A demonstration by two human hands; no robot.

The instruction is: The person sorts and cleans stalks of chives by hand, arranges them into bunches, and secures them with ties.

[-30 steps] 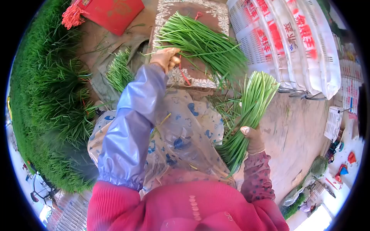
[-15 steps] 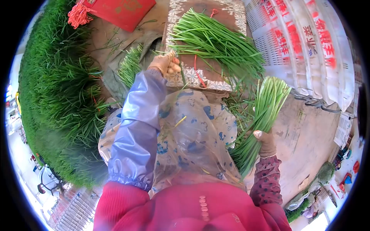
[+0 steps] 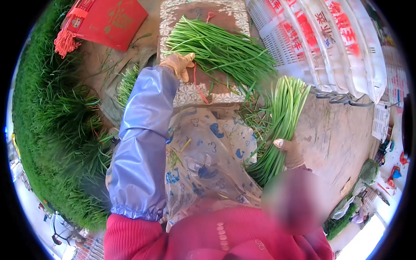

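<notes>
A loose pile of garlic chives (image 3: 221, 50) lies across a board with a floral border (image 3: 190, 99). Beneath the pile runs a red tie (image 3: 199, 84), its ends showing above and below. My left hand (image 3: 177, 65), in a tan glove, is over the board at the pile's lower left, fingers apart and holding nothing that I can see. On the right, my right hand (image 3: 291, 152), gloved too, grips a bunch of garlic chives (image 3: 281, 117) around its lower part, pale cut ends pointing up. The fingers behind that bunch are hidden.
Stacked chives (image 3: 56, 143) form a green bank on the left. A red bag (image 3: 110, 24) with red ties (image 3: 66, 42) is at upper left. White plastic crates (image 3: 320, 43) stand at upper right. Plastic sheeting (image 3: 208, 151) covers my lap.
My view has shifted, so the board appears further left. My left hand has moved from the board's left edge over it, beside the pile, and its fingers have spread. My right hand keeps its bunch.
</notes>
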